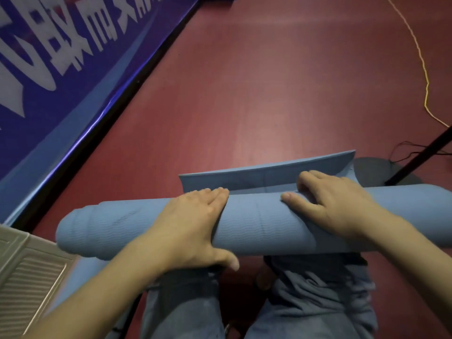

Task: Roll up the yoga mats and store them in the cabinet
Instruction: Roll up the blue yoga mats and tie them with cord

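A blue yoga mat (256, 226), ribbed with a fine wave pattern, lies almost fully rolled across the frame on the dark red floor (269, 94), just in front of the person's knees in grey-blue trousers (318, 297); only a short flap of it remains flat on the floor beyond the roll, its far edge curling slightly upward; the roll's left end shows stepped layers, telescoped a little outward; the left hand (193, 226) lies over the top of the roll, fingers nearly straight and together reaching the far side, thumb spread down the near side, so it presses rather than clutches; the right hand (335, 204) rests on the roll further right, its fingers bent and tucked against the seam where the flap meets the roll, thumb stretched leftward along the surface; a blue banner (61, 57) with white characters runs along the left; a yellow cord (424, 69) trails across the floor at upper right; a pale ribbed panel (27, 280) sits at lower left.
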Demonstrator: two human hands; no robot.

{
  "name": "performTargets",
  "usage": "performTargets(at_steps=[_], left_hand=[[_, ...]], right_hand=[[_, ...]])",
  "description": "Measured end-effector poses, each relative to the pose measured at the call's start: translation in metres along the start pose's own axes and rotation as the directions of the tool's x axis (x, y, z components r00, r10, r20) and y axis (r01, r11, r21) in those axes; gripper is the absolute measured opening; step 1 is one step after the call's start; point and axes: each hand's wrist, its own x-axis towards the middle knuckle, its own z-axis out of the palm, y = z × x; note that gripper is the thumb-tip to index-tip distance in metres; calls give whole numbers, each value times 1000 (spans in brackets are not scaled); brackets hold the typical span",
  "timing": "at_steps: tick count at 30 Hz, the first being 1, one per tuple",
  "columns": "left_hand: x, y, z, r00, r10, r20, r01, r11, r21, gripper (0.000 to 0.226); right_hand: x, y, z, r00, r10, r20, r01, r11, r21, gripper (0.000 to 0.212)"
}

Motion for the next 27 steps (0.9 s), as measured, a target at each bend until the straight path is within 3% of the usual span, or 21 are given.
performTargets(at_steps=[2, 5, 7, 11, 17, 23, 27], left_hand=[[5, 4, 8, 998, -24, 58, 22, 999, 41, 155], [17, -1, 13, 994, -70, 81, 63, 995, 79, 162], [22, -3, 12, 996, -59, 74, 52, 995, 87, 153], [25, -4, 9, 1000, -5, 29, 2, 997, 83, 101], [18, -8, -10, 993, 1, 122, -8, 999, 54, 86], [8, -13, -21, 964, 11, 266, 3, 999, -52, 89], [0, -6, -17, 916, 39, 399, 52, 975, -214, 84]], right_hand=[[2, -6, -5, 1000, -2, -5, 2, 999, -41, 56], [9, -15, -9, 1000, -1, 17, 3, 993, -117, 58], [11, -16, -8, 998, 28, 52, -24, 997, -78, 60], [11, -9, -8, 993, 84, 83, -85, 996, 14, 64], [11, -11, -11, 984, 87, 158, -100, 992, 75, 71], [-1, -19, -7, 968, 52, 244, -77, 993, 94, 86], [-11, -17, -3, 904, 95, 416, -163, 978, 132, 79]])
